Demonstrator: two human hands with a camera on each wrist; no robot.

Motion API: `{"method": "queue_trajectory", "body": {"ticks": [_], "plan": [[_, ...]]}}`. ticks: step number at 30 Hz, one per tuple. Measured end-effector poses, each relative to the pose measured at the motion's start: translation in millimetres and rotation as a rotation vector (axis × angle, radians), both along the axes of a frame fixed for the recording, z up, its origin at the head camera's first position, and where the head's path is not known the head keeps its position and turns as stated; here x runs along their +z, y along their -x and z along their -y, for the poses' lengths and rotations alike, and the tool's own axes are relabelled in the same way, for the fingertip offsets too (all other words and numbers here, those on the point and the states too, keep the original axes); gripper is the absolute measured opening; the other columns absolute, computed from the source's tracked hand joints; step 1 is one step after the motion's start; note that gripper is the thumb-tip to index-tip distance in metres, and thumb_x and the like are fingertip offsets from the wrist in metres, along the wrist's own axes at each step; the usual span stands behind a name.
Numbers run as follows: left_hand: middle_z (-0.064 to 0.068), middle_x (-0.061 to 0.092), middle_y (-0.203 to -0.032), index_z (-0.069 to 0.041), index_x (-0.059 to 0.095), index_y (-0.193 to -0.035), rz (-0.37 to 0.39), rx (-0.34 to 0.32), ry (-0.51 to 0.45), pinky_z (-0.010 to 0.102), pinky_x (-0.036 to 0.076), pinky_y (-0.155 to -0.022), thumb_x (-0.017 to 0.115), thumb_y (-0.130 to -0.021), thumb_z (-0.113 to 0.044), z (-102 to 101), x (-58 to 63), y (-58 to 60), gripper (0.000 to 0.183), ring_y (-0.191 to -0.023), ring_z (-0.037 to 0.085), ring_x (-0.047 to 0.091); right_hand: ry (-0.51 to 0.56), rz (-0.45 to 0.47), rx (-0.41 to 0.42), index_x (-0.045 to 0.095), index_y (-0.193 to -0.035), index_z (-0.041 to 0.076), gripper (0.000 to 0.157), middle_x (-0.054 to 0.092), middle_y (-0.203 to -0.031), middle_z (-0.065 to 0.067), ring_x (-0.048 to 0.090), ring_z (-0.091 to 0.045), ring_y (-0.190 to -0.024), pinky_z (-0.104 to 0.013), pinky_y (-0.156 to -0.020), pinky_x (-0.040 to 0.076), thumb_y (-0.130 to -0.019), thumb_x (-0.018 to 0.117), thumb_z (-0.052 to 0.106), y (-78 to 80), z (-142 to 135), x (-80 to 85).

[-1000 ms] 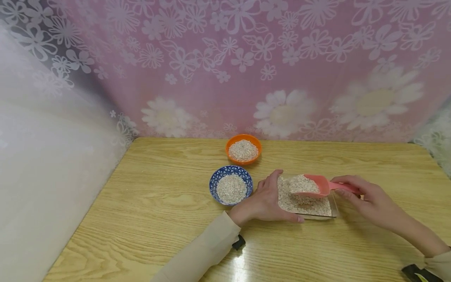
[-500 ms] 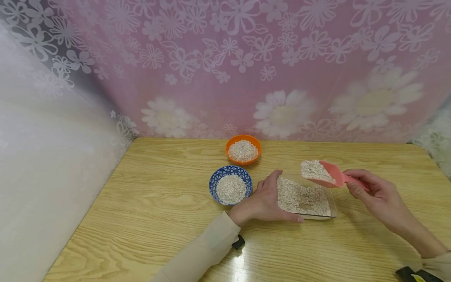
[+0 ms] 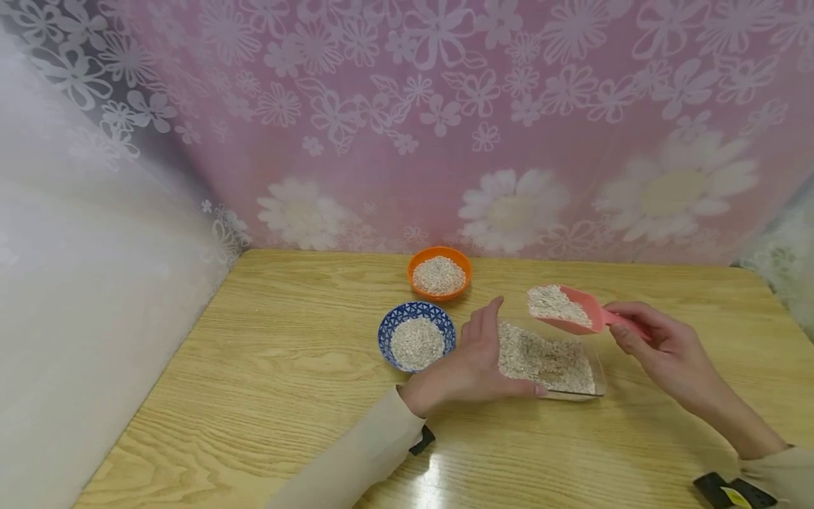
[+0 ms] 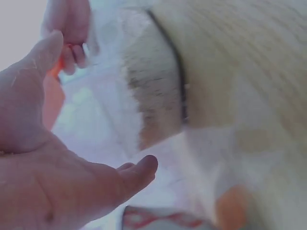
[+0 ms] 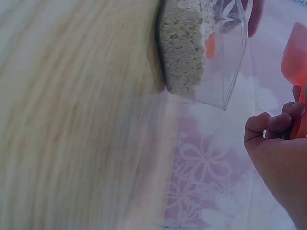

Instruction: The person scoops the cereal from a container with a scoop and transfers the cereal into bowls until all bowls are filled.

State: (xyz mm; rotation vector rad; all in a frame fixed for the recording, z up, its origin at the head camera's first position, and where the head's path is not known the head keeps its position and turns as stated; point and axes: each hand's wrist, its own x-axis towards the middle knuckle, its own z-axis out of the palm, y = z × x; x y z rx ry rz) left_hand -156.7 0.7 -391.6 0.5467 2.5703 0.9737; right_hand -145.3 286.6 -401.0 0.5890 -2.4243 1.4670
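My right hand grips the handle of a pink scoop, heaped with pale oat flakes. The scoop is raised over the back right of a clear rectangular container. More flakes lie inside that container, with a hollow dug near the middle. At its left end is my left hand, fingers straight and thumb stretched along the front rim. In the left wrist view the left thumb and fingers spread wide beside the container. The right wrist view shows the scoop only in part.
A blue-and-white patterned bowl holding flakes stands just left of my left hand. Behind it, an orange bowl also holds flakes. A pink flowered cloth hangs along the back edge of the wooden table.
The loaded scoop has risen out of the container, swung right, then come slightly back left. My left fingers have lifted a little at the container's left end.
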Motion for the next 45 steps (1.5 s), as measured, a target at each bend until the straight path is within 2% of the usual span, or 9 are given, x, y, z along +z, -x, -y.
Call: {"method": "queue_trajectory", "body": {"ticks": [5,8,11,16,19,24,30,36,45], "plan": [[0.003,0.020,-0.170,-0.032,0.000,-0.165,-0.068,-0.016,-0.087,0.052,0.038,-0.120,0.075,-0.085,-0.062,22,14.1,-2.1,0.113,-0.156,0.024,0.026,0.004,0.001,-0.013,0.065,-0.125,0.001,0.031,0.065,-0.088,0.017,0.055,-0.002,-0.068,-0.021,-0.053,0.042,-0.098,0.058,-0.011,3.1,9,5.1],[0.000,0.027,-0.167,-0.031,0.010,-0.165,-0.128,-0.009,-0.123,0.050,0.038,-0.120,0.073,-0.088,-0.060,43,17.4,1.9,0.103,-0.154,0.021,0.031,0.003,-0.010,-0.013,0.066,-0.123,0.000,0.029,0.061,-0.082,0.016,0.045,-0.007,-0.060,-0.028,-0.048,0.034,-0.097,0.060,-0.010,5.1,19,7.6],[-0.001,0.029,-0.167,-0.029,0.018,-0.164,-0.187,0.013,-0.127,0.051,0.036,-0.120,0.074,-0.088,-0.060,67,16.2,8.0,0.099,-0.154,0.021,0.030,-0.007,-0.035,-0.004,0.067,-0.122,0.000,0.028,0.062,-0.085,0.018,0.041,-0.007,-0.057,-0.027,-0.047,0.034,-0.096,0.062,-0.010,8.4,28,9.4],[0.003,0.026,-0.166,-0.027,0.021,-0.163,-0.223,0.052,-0.089,0.053,0.038,-0.118,0.079,-0.083,-0.059,104,7.6,15.1,0.104,-0.152,0.022,0.029,-0.004,-0.078,0.039,0.068,-0.119,-0.001,0.029,0.066,-0.090,0.019,0.046,-0.006,-0.061,-0.025,-0.051,0.037,-0.092,0.065,-0.012,15.6,43,13.8],[0.005,0.025,-0.166,-0.024,0.021,-0.163,-0.217,0.069,-0.068,0.055,0.039,-0.117,0.083,-0.078,-0.058,122,0.7,17.2,0.111,-0.151,0.024,0.028,-0.025,-0.065,0.065,0.068,-0.120,0.001,0.028,0.062,-0.085,0.017,0.044,-0.008,-0.058,-0.026,-0.050,0.036,-0.094,0.066,-0.009,18.8,50,17.9],[0.010,0.022,-0.167,-0.025,0.016,-0.165,-0.156,0.062,-0.030,0.060,0.038,-0.115,0.088,-0.072,-0.057,139,-8.5,19.6,0.121,-0.153,0.030,0.026,-0.116,0.001,0.094,0.069,-0.122,0.008,0.025,0.062,-0.086,0.013,0.044,-0.010,-0.056,-0.027,-0.048,0.037,-0.098,0.066,0.001,21.1,61,25.0],[0.017,0.021,-0.167,-0.015,0.008,-0.166,-0.064,0.016,-0.030,0.062,0.035,-0.117,0.091,-0.072,-0.048,144,-15.9,22.5,0.129,-0.153,0.037,0.025,-0.207,0.071,0.121,0.070,-0.122,0.013,0.022,0.069,-0.094,0.003,0.049,-0.009,-0.060,-0.026,-0.053,0.042,-0.101,0.065,0.012,22.1,79,35.0],[0.015,0.017,-0.170,-0.013,0.002,-0.166,-0.011,-0.011,-0.047,0.061,0.030,-0.121,0.092,-0.073,-0.046,146,-19.2,23.3,0.133,-0.155,0.039,0.021,-0.261,0.123,0.161,0.071,-0.122,0.016,0.021,0.072,-0.104,-0.004,0.048,-0.008,-0.063,-0.027,-0.058,0.042,-0.102,0.064,0.019,29.8,100,44.5],[0.016,0.018,-0.170,-0.012,0.001,-0.165,0.022,-0.028,-0.045,0.057,0.029,-0.123,0.089,-0.075,-0.049,150,-19.7,20.2,0.131,-0.155,0.035,0.025,-0.350,-0.017,0.265,0.073,-0.117,0.009,0.019,0.071,-0.097,0.000,0.047,-0.004,-0.068,-0.024,-0.062,0.043,-0.098,0.068,0.009,41.6,127,41.4]]}}
